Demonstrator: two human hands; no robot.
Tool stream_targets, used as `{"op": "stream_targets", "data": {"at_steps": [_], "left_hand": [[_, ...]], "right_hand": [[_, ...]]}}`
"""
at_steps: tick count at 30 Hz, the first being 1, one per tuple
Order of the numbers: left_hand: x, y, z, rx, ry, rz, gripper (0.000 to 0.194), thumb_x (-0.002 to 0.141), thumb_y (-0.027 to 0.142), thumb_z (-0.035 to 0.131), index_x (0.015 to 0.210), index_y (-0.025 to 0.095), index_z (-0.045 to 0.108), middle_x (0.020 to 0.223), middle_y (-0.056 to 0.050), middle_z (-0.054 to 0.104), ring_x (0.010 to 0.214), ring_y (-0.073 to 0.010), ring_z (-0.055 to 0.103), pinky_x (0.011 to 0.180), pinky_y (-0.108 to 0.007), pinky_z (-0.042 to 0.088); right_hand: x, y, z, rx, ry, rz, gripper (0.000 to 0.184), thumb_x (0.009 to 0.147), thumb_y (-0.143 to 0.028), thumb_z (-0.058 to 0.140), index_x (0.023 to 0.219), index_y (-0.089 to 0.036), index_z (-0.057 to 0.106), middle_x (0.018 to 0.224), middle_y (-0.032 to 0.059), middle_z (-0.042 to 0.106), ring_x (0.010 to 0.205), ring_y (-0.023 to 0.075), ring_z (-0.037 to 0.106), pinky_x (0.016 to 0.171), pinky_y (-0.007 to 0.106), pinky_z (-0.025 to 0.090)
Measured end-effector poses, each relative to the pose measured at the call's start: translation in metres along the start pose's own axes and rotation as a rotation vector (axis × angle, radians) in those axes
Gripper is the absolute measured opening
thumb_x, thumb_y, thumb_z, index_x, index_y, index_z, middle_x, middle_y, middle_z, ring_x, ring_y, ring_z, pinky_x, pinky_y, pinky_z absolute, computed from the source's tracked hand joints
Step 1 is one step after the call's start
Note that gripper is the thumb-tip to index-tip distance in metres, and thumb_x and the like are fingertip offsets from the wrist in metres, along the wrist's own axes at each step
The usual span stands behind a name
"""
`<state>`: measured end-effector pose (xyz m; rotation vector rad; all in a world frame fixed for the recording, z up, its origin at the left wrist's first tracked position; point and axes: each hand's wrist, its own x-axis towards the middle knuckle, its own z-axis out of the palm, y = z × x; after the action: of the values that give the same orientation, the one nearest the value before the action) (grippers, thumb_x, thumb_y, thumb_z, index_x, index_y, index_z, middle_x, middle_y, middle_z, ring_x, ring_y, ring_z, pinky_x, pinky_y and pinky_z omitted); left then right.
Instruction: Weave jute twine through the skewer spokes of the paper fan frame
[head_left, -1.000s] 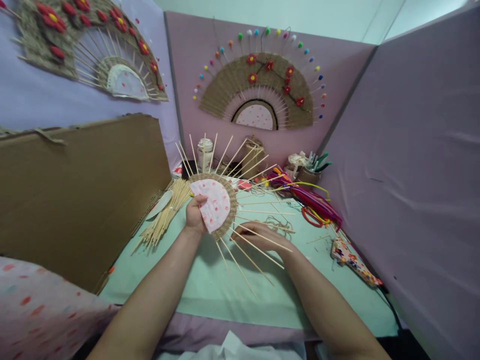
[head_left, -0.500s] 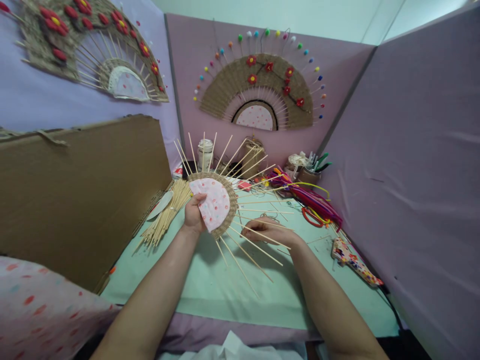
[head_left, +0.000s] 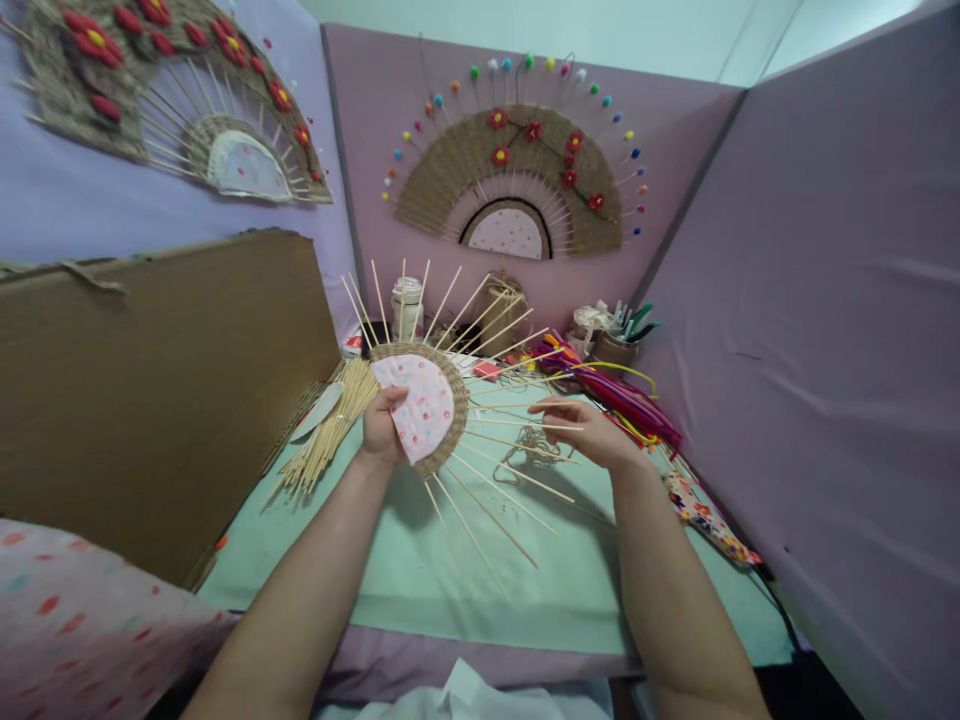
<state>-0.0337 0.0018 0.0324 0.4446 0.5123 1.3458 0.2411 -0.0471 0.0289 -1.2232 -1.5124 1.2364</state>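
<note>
My left hand [head_left: 382, 428] grips a half-made fan [head_left: 422, 407] by its pink dotted fabric centre, which is ringed with woven twine. Thin wooden sticks [head_left: 491, 472] radiate from that ring. The fan is held upright above the green mat [head_left: 465, 580]. My right hand [head_left: 587, 430] is to the right of the fan, fingers pinched near the stick tips, apparently on a thin strand of twine. A loose tangle of twine [head_left: 531, 445] lies on the mat just left of that hand.
A bundle of spare sticks [head_left: 330, 430] lies to the left beside a brown cardboard sheet [head_left: 165, 380]. Coloured pipe cleaners [head_left: 615, 395], a pen cup [head_left: 619, 340], a jar [head_left: 407, 300] and a twine spool [head_left: 501, 310] stand at the back. Two finished fans [head_left: 517, 180] hang on the walls.
My right hand has moved up and to the right, from under the lower sticks to beside the right-hand stick tips. The fan in my left hand has stayed nearly still.
</note>
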Motion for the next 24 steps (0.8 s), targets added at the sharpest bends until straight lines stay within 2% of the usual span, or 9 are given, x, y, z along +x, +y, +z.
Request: {"op": "stream_targets", "data": {"at_steps": [2, 6, 9, 16, 24], "left_hand": [[0.001, -0.001, -0.001, 0.013, -0.018, -0.003, 0.047, 0.066, 0.012, 0.045, 0.111, 0.009, 0.058, 0.087, -0.007, 0.072, 0.088, -0.023, 0.066, 0.088, -0.039, 0.047], [0.002, -0.003, -0.002, 0.041, -0.034, -0.003, 0.048, 0.065, 0.011, 0.046, 0.111, 0.009, 0.058, 0.086, -0.007, 0.072, 0.094, -0.0247, 0.064, 0.091, -0.041, 0.045], [0.002, -0.003, -0.001, 0.063, -0.04, -0.018, 0.046, 0.064, 0.012, 0.045, 0.108, 0.007, 0.059, 0.084, -0.009, 0.071, 0.095, -0.0259, 0.063, 0.091, -0.043, 0.044], [0.002, -0.002, -0.002, 0.095, -0.024, -0.009, 0.043, 0.065, 0.014, 0.046, 0.106, 0.008, 0.06, 0.084, -0.008, 0.071, 0.097, -0.0261, 0.062, 0.092, -0.043, 0.044], [0.005, -0.005, -0.002, 0.071, -0.018, 0.045, 0.038, 0.062, 0.012, 0.049, 0.097, 0.009, 0.063, 0.085, -0.009, 0.071, 0.098, -0.0264, 0.062, 0.092, -0.042, 0.044]], "right_hand": [[-0.001, 0.0, -0.006, 0.148, 0.102, -0.033, 0.029, 0.068, -0.032, 0.068, 0.094, -0.021, 0.062, 0.07, -0.0026, 0.053, 0.059, 0.0074, 0.048, 0.057, 0.021, 0.041], [-0.005, -0.007, -0.006, 0.309, 0.157, -0.109, 0.021, 0.07, -0.026, 0.066, 0.089, -0.022, 0.058, 0.059, -0.0069, 0.041, 0.046, 0.0036, 0.034, 0.043, 0.017, 0.031], [-0.007, -0.011, -0.002, 0.255, 0.219, -0.195, 0.017, 0.071, -0.024, 0.063, 0.086, -0.021, 0.056, 0.062, -0.0063, 0.044, 0.044, 0.0034, 0.033, 0.04, 0.018, 0.027], [-0.009, -0.006, -0.001, -0.043, 0.391, -0.38, 0.021, 0.076, -0.026, 0.06, 0.096, -0.02, 0.057, 0.066, -0.0035, 0.051, 0.049, 0.006, 0.041, 0.045, 0.02, 0.034], [-0.011, -0.006, -0.002, -0.035, 0.508, -0.499, 0.028, 0.072, -0.026, 0.065, 0.098, -0.02, 0.057, 0.078, 0.0004, 0.056, 0.056, 0.0079, 0.047, 0.05, 0.021, 0.038]]}}
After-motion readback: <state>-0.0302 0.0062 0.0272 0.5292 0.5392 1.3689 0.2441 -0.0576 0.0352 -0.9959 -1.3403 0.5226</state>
